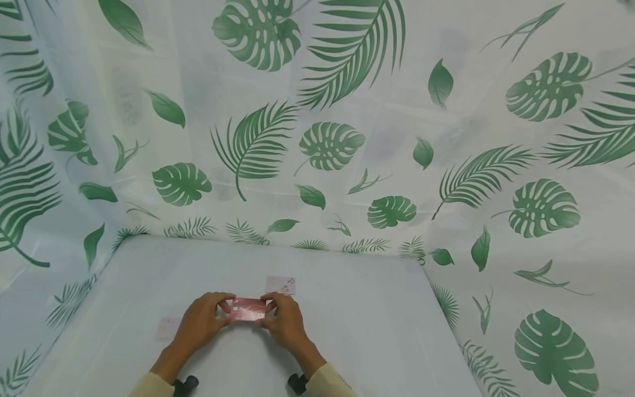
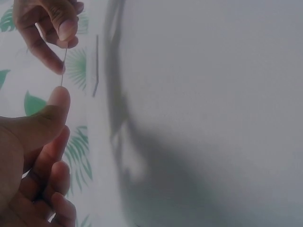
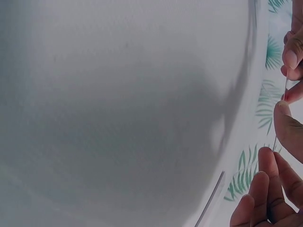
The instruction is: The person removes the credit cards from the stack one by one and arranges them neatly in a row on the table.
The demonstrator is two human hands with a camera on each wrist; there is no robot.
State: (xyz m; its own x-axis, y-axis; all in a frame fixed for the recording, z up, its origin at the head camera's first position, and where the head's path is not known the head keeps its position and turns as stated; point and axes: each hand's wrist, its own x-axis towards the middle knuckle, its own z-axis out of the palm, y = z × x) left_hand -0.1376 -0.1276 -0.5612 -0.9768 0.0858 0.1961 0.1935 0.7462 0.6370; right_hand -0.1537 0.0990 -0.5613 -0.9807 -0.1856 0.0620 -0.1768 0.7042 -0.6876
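Observation:
A pink-red plastic card (image 1: 248,310) with a small chip-like square near its left end is held up between both hands, above the white table. The left hand (image 1: 203,318) pinches its left end between thumb and fingers. At the opposite end, the right hand (image 1: 286,320) grips it the same way. Both wrist views show the card edge-on as a thin line, with the left thumb (image 2: 59,99) and the right thumb (image 3: 286,123) pressed on its near face.
Behind the hands a pale pink patterned card (image 1: 280,284) lies on the white table (image 1: 377,320). Another faint pink card (image 1: 167,328) lies left, partly behind the left wrist. White curtains with green leaves (image 1: 331,145) enclose the table at the back and sides.

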